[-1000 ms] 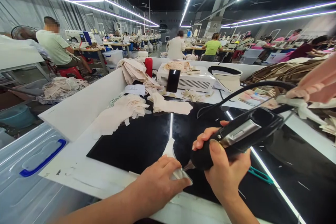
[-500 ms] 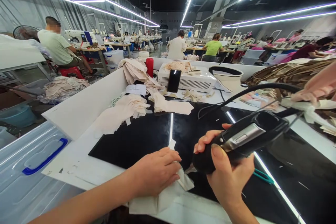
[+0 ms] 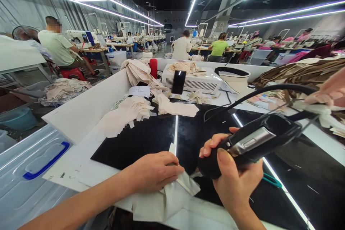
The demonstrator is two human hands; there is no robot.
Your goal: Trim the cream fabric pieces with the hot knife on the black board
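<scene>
No readable writing showed; the white tag (image 3: 139, 91) on the beige fabric pile (image 3: 126, 113) was too blurred. Glossy black worktop (image 3: 151, 136), strip-lit sewing hall. The left hand (image 3: 153, 170) pressed flat on a pale cloth piece (image 3: 172, 196); the right hand (image 3: 234, 179) gripped a black corded handheld tool (image 3: 250, 143) just beside it.

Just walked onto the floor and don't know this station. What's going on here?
A person at a black worktop presses a pale fabric piece flat at the near edge with the left hand. The right hand grips a black corded handheld tool, its nose close to the fabric by the left fingers. More pale cut pieces lie heaped farther back. Other workers sit at distant tables.
</scene>
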